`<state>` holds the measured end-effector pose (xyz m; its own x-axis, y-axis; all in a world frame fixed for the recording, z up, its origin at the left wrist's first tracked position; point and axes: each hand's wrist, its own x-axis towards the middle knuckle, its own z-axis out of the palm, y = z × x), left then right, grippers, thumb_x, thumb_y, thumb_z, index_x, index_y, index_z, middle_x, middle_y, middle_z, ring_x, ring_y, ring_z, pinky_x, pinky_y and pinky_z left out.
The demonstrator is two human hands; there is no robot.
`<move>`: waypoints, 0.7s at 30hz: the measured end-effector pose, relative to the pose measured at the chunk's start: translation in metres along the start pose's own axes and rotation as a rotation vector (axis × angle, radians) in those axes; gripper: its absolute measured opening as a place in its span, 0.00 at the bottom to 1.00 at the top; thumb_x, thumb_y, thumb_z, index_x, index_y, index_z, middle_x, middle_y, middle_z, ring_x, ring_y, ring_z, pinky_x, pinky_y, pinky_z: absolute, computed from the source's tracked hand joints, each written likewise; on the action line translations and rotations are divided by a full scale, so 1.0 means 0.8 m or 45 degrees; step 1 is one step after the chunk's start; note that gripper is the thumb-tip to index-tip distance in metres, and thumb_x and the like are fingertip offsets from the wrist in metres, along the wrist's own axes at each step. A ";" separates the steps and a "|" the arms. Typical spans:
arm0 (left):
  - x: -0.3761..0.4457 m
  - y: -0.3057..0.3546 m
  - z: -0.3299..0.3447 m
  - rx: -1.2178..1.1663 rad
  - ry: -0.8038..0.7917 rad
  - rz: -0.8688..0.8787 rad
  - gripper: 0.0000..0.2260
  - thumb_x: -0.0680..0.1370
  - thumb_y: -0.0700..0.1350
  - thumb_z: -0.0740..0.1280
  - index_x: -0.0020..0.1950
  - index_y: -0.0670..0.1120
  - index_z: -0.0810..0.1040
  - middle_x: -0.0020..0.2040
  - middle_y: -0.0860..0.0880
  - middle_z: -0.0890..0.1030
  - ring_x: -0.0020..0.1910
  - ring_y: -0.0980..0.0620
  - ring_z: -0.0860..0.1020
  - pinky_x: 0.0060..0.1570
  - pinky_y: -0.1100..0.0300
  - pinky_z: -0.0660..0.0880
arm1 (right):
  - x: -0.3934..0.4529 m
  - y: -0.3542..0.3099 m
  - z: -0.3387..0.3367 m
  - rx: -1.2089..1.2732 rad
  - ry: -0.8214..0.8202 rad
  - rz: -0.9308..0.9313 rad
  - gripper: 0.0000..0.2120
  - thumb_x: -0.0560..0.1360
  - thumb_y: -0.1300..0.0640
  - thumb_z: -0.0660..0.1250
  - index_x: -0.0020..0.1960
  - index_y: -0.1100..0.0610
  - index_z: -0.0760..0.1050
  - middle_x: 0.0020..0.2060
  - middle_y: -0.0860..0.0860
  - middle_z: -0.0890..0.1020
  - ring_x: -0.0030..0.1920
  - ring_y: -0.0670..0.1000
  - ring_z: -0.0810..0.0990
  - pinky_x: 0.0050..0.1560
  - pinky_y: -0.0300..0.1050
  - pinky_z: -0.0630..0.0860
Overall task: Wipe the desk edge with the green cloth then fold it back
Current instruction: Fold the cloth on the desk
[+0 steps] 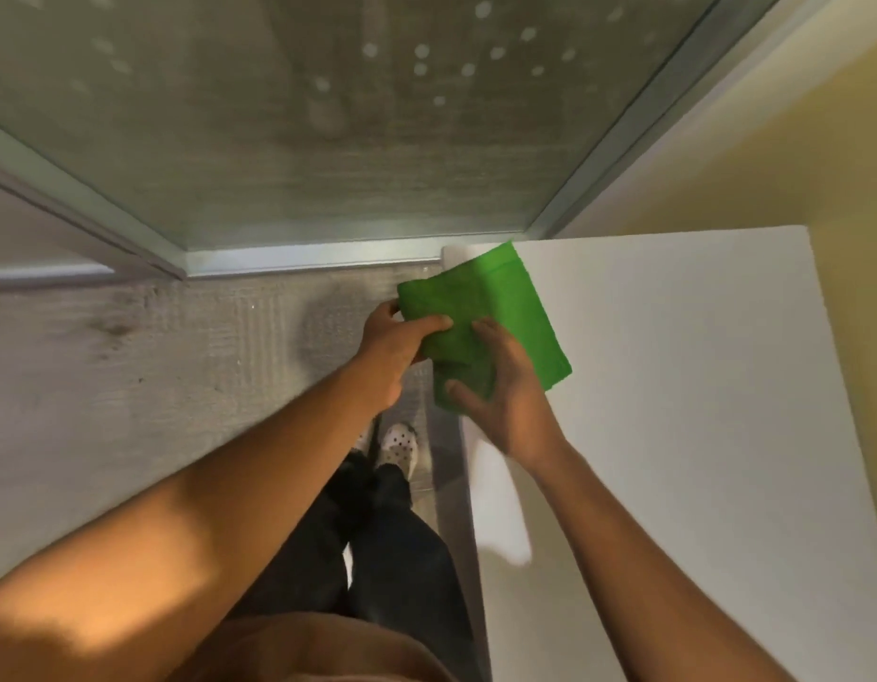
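Note:
A bright green cloth point(495, 312), folded into a rough rectangle, lies over the far left corner of the white desk point(672, 411), part of it hanging past the desk's left edge. My left hand point(394, 347) pinches the overhanging left side, thumb on top. My right hand point(505, 396) rests on the cloth's near part, thumb and fingers spread around it, over the desk edge.
A frosted glass panel in a metal frame point(328, 255) stands ahead. Grey wood-look floor point(156, 361) lies left of the desk. My legs and a patterned shoe point(399, 443) are below the hands. A yellow wall point(795, 140) borders the desk's far right.

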<state>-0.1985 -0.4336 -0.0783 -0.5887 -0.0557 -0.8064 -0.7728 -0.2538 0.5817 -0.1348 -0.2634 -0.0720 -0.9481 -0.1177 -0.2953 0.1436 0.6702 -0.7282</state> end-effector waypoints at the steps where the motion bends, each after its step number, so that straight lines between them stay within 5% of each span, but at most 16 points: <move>1: -0.016 0.007 0.010 0.015 -0.013 0.005 0.31 0.74 0.39 0.80 0.76 0.44 0.73 0.65 0.41 0.84 0.59 0.44 0.85 0.55 0.52 0.85 | -0.015 -0.008 0.002 0.033 0.082 0.044 0.42 0.71 0.48 0.80 0.79 0.59 0.67 0.77 0.55 0.71 0.77 0.52 0.71 0.78 0.45 0.68; 4: -0.062 0.019 0.041 0.037 -0.009 -0.015 0.32 0.73 0.39 0.80 0.75 0.45 0.73 0.63 0.42 0.84 0.58 0.43 0.85 0.53 0.52 0.85 | -0.049 -0.037 0.020 0.136 0.275 0.207 0.45 0.67 0.39 0.81 0.77 0.52 0.66 0.71 0.46 0.74 0.71 0.45 0.74 0.71 0.40 0.73; 8: -0.128 0.024 0.080 0.181 -0.035 -0.046 0.41 0.73 0.43 0.81 0.83 0.50 0.65 0.72 0.43 0.79 0.65 0.40 0.82 0.69 0.41 0.80 | -0.072 -0.076 0.023 0.272 0.604 0.574 0.31 0.70 0.38 0.76 0.69 0.42 0.69 0.59 0.34 0.77 0.56 0.38 0.80 0.52 0.44 0.82; 12: -0.178 0.025 0.099 0.410 -0.159 0.050 0.45 0.73 0.43 0.81 0.85 0.53 0.61 0.73 0.45 0.79 0.70 0.40 0.80 0.72 0.41 0.77 | -0.106 -0.086 0.001 0.453 0.813 0.601 0.20 0.73 0.47 0.76 0.57 0.36 0.69 0.49 0.29 0.80 0.48 0.34 0.82 0.35 0.35 0.80; 15: -0.204 0.037 0.111 0.673 -0.320 0.100 0.50 0.68 0.55 0.82 0.85 0.53 0.61 0.72 0.48 0.78 0.71 0.43 0.78 0.75 0.39 0.74 | -0.134 -0.074 -0.034 0.476 0.740 0.629 0.22 0.73 0.58 0.79 0.56 0.39 0.73 0.45 0.38 0.83 0.45 0.42 0.85 0.37 0.37 0.82; 18: -0.209 0.044 0.134 0.888 -0.583 0.096 0.56 0.61 0.68 0.74 0.86 0.53 0.60 0.75 0.49 0.76 0.73 0.44 0.75 0.77 0.39 0.71 | -0.162 -0.034 -0.095 0.443 0.512 0.713 0.22 0.65 0.48 0.76 0.57 0.38 0.75 0.51 0.37 0.83 0.50 0.40 0.83 0.46 0.38 0.79; 21: -0.178 0.030 0.162 1.049 -0.725 0.056 0.39 0.75 0.62 0.73 0.82 0.47 0.69 0.75 0.44 0.79 0.72 0.42 0.77 0.75 0.45 0.73 | -0.187 0.036 -0.137 0.639 0.367 0.879 0.26 0.64 0.52 0.74 0.62 0.45 0.79 0.57 0.52 0.87 0.58 0.56 0.86 0.61 0.57 0.83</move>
<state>-0.1640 -0.3065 0.0645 -0.4797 0.4766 -0.7367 -0.5438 0.4975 0.6759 -0.0200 -0.1466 0.0191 -0.6294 0.4265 -0.6495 0.7505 0.1169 -0.6505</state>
